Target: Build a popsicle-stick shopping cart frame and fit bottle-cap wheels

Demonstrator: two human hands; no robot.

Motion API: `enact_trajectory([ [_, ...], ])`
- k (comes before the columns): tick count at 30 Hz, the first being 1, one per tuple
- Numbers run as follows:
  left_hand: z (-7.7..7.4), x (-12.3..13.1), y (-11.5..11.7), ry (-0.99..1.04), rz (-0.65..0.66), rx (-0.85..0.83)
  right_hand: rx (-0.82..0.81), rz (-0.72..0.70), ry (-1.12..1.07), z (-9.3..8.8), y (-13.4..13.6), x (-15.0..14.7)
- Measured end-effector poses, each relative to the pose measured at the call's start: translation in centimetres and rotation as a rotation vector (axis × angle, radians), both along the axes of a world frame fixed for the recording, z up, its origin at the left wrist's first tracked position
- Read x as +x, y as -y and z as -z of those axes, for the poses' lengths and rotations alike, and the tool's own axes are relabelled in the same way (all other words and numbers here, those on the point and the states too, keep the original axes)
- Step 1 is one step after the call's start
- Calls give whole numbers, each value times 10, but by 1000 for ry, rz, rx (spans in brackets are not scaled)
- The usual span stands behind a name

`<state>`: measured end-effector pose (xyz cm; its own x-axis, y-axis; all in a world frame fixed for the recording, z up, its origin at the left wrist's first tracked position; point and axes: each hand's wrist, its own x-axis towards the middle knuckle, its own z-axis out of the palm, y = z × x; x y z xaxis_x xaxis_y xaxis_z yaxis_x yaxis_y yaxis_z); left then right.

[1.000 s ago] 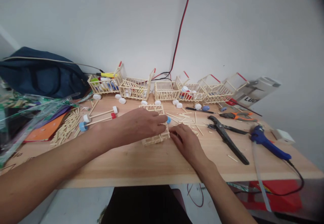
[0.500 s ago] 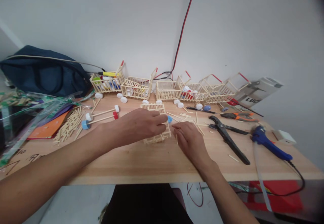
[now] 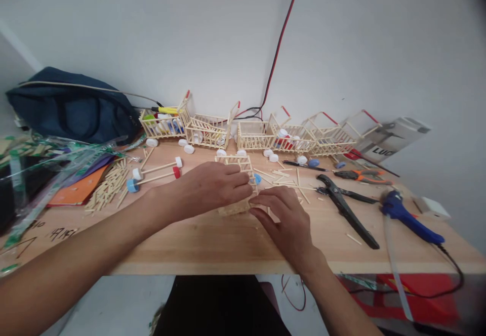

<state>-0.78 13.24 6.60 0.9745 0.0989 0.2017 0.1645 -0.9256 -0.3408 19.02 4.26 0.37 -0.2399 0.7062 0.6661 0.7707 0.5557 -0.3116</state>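
Observation:
A small basket frame of pale wooden sticks (image 3: 237, 163) lies on the wooden table (image 3: 212, 245) in the middle. My left hand (image 3: 207, 186) rests over it, fingers curled round its near side. My right hand (image 3: 286, 219) sits just right of the frame, fingertips pinched at its right corner; whether they hold a stick is hidden. A blue bottle cap (image 3: 257, 178) lies behind the fingers. Loose sticks (image 3: 292, 180) are scattered to the right.
A row of finished stick carts (image 3: 261, 136) lines the wall. Black pliers (image 3: 343, 207), orange cutters (image 3: 360, 175) and a blue glue gun (image 3: 408, 217) lie at right. Cap-wheeled axles (image 3: 155, 174), a stick pile (image 3: 108, 186), plastic bags and a dark bag (image 3: 72, 106) sit left.
My right hand has drawn in toward the frame's right corner and curled its fingers. My left hand has kept its hold on the frame.

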Motion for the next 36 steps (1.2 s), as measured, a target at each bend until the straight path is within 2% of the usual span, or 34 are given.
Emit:
enact_trajectory([
  [6, 5, -4, 6, 127, -24, 34, 5, 29, 11, -3, 0, -1],
  [10, 12, -5, 12, 248, -50, 36, -94, 61, -53, -3, -1, -2],
  [12, 17, -3, 18, 337, -61, -36, -142, 81, -77, -3, 0, -5],
  [14, 22, 0, 27, 515, -146, -191, -167, 101, -94, -5, 2, -8],
  [17, 27, 6, 44, 917, -401, -515, -179, 119, -111, -5, 7, -13],
  [19, 28, 9, 55, 1083, -467, -763, -176, 100, -99, -5, 11, -16],
  [22, 26, 11, 68, 1210, -495, -1106, -153, 36, -89, -2, 16, -22],
  [28, 30, 9, 90, 1349, -479, -1593, -174, -39, -108, 6, 27, -35],
  [31, 36, 9, 102, 1373, -411, -1708, -185, -25, -113, 9, 33, -41],
  [36, 38, 15, 118, 1517, -290, -1754, -219, 41, -100, 12, 44, -43],
])
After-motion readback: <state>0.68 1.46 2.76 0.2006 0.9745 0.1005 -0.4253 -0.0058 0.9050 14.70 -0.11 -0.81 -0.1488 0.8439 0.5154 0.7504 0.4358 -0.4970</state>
